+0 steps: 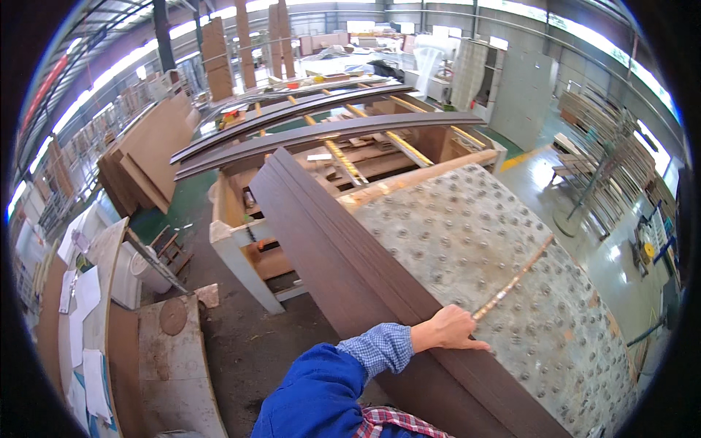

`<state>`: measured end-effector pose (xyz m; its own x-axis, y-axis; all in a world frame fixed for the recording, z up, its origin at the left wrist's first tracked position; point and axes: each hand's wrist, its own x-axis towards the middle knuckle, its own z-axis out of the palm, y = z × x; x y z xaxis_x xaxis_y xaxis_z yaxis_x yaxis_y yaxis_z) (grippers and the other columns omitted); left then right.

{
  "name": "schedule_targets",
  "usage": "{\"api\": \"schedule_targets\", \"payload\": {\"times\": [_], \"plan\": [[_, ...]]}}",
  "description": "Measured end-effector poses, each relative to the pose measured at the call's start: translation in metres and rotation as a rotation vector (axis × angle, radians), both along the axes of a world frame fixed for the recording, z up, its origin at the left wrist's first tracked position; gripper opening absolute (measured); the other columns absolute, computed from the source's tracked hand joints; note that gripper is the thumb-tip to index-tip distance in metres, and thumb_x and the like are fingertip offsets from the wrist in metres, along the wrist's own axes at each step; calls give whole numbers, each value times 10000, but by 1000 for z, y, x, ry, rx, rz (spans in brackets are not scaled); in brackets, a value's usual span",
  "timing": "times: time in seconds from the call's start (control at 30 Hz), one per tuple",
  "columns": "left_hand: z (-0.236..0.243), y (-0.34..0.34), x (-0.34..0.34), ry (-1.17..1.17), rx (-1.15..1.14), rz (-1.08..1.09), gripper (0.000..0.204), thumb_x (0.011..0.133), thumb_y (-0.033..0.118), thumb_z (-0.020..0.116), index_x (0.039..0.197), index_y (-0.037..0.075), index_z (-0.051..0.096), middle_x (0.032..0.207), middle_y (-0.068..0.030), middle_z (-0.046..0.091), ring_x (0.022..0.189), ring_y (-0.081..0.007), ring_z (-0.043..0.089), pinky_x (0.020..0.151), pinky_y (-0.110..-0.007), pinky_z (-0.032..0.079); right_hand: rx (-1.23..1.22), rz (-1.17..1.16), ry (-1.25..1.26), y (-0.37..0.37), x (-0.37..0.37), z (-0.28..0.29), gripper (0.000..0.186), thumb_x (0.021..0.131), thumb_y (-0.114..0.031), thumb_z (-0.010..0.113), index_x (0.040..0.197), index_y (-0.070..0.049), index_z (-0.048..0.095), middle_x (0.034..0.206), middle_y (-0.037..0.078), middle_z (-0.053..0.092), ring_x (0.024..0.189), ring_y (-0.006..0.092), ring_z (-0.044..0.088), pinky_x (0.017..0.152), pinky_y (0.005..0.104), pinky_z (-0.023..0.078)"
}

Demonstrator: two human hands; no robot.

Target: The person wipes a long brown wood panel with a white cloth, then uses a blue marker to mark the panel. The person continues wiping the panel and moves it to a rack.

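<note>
A long dark brown moulded board [321, 241] with lengthwise grooves runs from the lower right toward the upper left. It lies slanted across a pale table [453, 219] studded with small round rollers, and its far end juts out over a wooden frame. My left hand [447, 330] rests across the board, fingers curled down over its right edge and thumb stretched along it; the fingertips are hidden. A thin, worn brown-and-white strip [515, 277] crosses the tabletop from beside my fingers to the table's right edge. My right hand is out of view.
Several similar dark boards [328, 133] lie over the open wooden frame [252, 237] ahead. Large brown panels [157, 157] lean at the left. Papers [86, 292] lie on a side bench. Stacked strips [606, 139] stand on the right, past a shiny floor.
</note>
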<state>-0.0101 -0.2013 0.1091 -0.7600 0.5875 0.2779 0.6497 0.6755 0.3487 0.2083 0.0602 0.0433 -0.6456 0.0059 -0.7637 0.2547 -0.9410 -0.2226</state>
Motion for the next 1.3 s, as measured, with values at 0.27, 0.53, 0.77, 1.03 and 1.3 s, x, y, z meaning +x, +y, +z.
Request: {"api": "schedule_targets", "payload": {"times": [0.27, 0.53, 0.77, 1.03, 1.3], "plan": [[66, -172, 33, 309, 96, 127, 726, 784, 672, 501, 470, 17, 498, 431, -134, 488, 410, -301, 527, 421, -364, 424, 387, -124, 174, -137, -33, 17, 785, 786, -306, 648, 1412, -61, 243, 1421, 188, 295, 1279, 295, 330, 1065, 438, 305], [94, -341, 50, 399, 77, 243, 711, 773, 671, 519, 493, 17, 531, 452, -125, 512, 453, -287, 566, 478, -370, 467, 582, -218, 281, -252, -61, 28, 805, 764, -256, 674, 1413, -67, 236, 1418, 192, 289, 1278, 292, 330, 1063, 436, 304], [91, -491, 21, 459, 54, 352, 696, 757, 664, 553, 492, 21, 527, 460, -112, 530, 438, -279, 569, 442, -349, 462, 689, -302, 315, -347, -105, 7, 828, 746, -212, 697, 1415, -72, 230, 1414, 195, 284, 1277, 290, 329, 1062, 435, 304], [88, -674, -28, 379, -75, 516, 690, 760, 686, 535, 496, 49, 549, 447, -95, 512, 427, -256, 564, 424, -352, 452, 660, -275, 389, -503, -177, -19, 858, 725, -162, 723, 1417, -77, 223, 1411, 198, 278, 1276, 287, 329, 1061, 434, 303], [72, -860, -65, 234, -76, 597, 693, 787, 674, 498, 513, 47, 609, 482, -145, 559, 477, -285, 595, 446, -370, 453, 535, -168, 581, -702, -216, 2, 683, 789, -99, 584, 1396, -91, 270, 1407, 121, 319, 1258, 276, 346, 1065, 426, 277]]}}
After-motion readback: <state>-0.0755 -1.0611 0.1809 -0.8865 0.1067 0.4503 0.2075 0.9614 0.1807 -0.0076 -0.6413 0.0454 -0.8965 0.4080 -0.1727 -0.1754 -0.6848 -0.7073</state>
